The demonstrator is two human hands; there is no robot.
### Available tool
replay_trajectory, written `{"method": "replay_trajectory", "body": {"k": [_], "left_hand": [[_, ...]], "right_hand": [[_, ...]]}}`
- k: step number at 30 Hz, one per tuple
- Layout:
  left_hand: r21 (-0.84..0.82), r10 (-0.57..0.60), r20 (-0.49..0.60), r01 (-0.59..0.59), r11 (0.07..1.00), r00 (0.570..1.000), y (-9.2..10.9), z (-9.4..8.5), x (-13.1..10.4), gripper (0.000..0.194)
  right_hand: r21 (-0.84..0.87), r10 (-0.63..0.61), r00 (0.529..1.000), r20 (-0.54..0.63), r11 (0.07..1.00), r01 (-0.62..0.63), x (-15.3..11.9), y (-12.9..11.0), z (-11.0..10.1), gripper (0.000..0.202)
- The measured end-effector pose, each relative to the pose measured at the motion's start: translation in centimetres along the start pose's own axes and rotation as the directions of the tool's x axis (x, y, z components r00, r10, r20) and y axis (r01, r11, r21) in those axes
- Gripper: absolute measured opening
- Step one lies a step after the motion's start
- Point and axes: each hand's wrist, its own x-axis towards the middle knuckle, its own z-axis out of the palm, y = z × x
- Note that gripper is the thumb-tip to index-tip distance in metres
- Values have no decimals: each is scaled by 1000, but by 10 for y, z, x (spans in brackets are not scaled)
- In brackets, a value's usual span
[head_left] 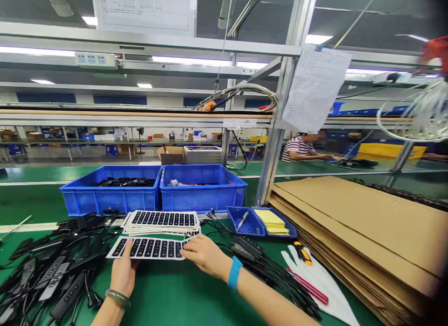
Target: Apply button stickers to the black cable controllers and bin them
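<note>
On the green bench (171,295) we see black corded units (70,293), a stack of white-bordered sheets (164,218), two blue trays (250,232), a white glove (320,275) and layered cardboard (360,214).

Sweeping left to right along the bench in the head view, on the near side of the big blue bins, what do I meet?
Black cable pile → white sheet of black pieces, gripped by the left hand and right hand → left small blue tray → yellow slips → cardboard stack.
</note>
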Motion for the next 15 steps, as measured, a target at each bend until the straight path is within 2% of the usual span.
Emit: {"method": "replay_trajectory", "body": {"k": [2, 3, 5, 7, 10, 13, 14, 15], "left_hand": [[-11, 74, -44, -75, 997, 996, 5, -1, -2, 18], [-12, 110, -18, -110, 994, 994, 7, 0, -5, 17], [6, 169, 87, -170, 985, 982, 10, 6, -17, 24], [34, 203, 187, -212, 977, 961, 9, 15, -33, 36], [46, 247, 238, -265, 963, 939, 5, 24, -59, 40], [127, 327, 310, -380, 916, 893, 0, 19, -74, 40], [189, 384, 291, -446, 875, 876, 0, 13, -74, 41], [267, 407, 300, -486, 832, 863, 3, 5, -72, 44]], "right_hand": [[82, 30, 1000, 4, 996, -30, -16, -11, -1, 23], [136, 77, 997, -2, 988, -76, -21, -15, -1, 22], [259, 195, 980, -36, 949, -179, -22, -19, -1, 34], [371, 302, 948, -96, 895, -248, -11, -22, 1, 47], [507, 390, 905, -171, 822, -258, 14, -25, 4, 53], [597, 314, 938, -146, 784, -169, 33, -30, 10, 41], [597, 249, 957, -150, 794, -113, 38, -32, 13, 37], [563, 188, 961, -205, 825, -42, 42, -34, 17, 32]]}}
